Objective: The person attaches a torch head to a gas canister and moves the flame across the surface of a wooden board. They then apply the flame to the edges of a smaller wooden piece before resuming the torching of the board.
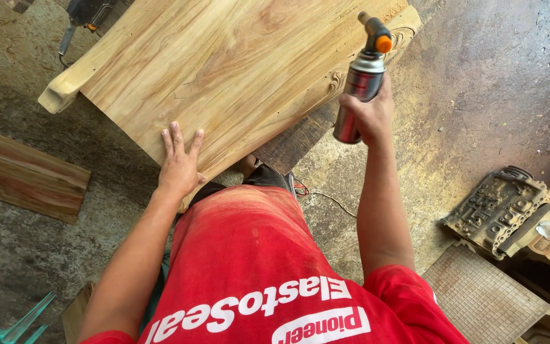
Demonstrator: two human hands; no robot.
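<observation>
Right hand (pixel 370 114) grips a torch can (pixel 359 86) (nozzle up) beside the panel (pixel 224 70); left hand (pixel 179 162) lies flat, open, on it.

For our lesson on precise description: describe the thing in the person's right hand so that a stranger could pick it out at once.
Start from the large pale wooden panel lying on the concrete floor. Above its carved right edge, the right hand grips a torch canister: a silvery metal cylinder topped by a dark nozzle head with an orange knob. It is the only shiny metal cylinder here, unlike the carved wooden pieces at the right.
</observation>
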